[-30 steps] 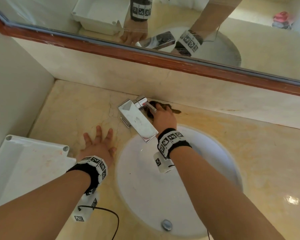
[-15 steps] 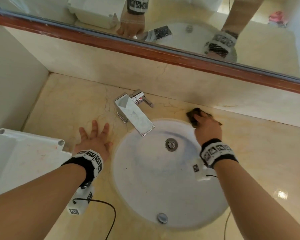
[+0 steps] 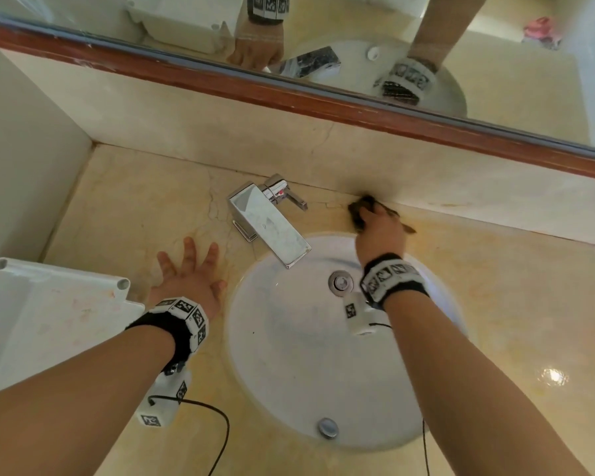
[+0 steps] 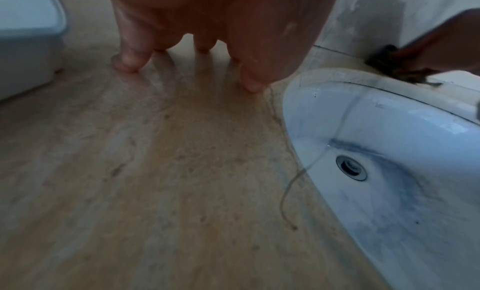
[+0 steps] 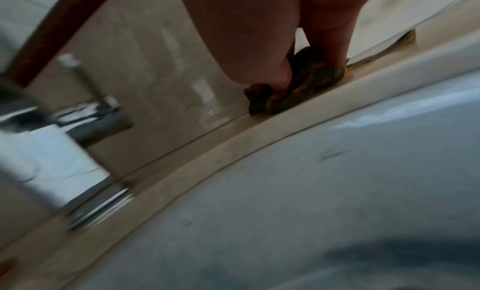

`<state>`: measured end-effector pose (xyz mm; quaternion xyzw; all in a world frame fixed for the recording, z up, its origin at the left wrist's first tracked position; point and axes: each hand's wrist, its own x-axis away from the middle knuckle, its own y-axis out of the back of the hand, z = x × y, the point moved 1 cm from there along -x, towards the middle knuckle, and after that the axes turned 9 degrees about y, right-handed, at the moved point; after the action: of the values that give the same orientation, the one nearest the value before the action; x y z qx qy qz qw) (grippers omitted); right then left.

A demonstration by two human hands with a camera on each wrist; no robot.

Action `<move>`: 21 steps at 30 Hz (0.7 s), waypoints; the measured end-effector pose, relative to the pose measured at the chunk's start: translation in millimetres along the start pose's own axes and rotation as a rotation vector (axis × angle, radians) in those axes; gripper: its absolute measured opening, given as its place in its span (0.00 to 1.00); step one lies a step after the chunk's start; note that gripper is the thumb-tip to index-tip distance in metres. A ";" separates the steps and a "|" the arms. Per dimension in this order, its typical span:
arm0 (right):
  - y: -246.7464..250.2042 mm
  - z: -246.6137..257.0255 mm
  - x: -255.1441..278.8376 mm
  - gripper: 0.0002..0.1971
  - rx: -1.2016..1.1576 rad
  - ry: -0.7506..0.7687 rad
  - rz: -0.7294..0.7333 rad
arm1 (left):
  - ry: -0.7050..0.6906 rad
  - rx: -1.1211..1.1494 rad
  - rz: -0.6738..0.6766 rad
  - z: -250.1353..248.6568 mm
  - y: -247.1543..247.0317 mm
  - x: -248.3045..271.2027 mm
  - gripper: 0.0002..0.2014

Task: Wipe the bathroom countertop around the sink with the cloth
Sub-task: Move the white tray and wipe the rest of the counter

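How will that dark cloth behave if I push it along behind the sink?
The cloth looks bunched and creased under the right hand, so it is probably floppy and will likely fold or drag rather than slide flat. A loose corner trails on the countertop, so it may snag or lag behind.
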<state>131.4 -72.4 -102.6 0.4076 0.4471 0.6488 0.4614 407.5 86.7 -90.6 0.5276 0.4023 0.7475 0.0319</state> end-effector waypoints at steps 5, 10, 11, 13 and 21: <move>-23.5 86.0 -4.0 0.20 -0.011 0.214 0.132 | -0.008 -0.017 -0.015 0.0 -2.7 -1.7 0.34; -33.1 96.1 11.9 0.18 -0.034 0.249 0.220 | -0.018 -0.026 -0.018 -0.3 -1.2 -0.6 0.34; -30.0 88.5 11.9 0.20 -0.043 0.220 0.223 | -0.016 -0.027 -0.013 -0.3 -0.6 0.1 0.34; -19.7 62.5 12.6 0.27 -0.067 0.137 0.234 | -0.016 -0.031 -0.010 -0.3 0.4 1.9 0.34; 47.2 -115.3 56.2 0.28 -0.014 -0.305 -0.020 | -0.017 -0.036 -0.020 -0.9 2.5 5.3 0.34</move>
<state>-1.8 -50.0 -81.9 0.4935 0.3713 0.5780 0.5334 405.4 86.9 -85.1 0.5292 0.3937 0.7498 0.0523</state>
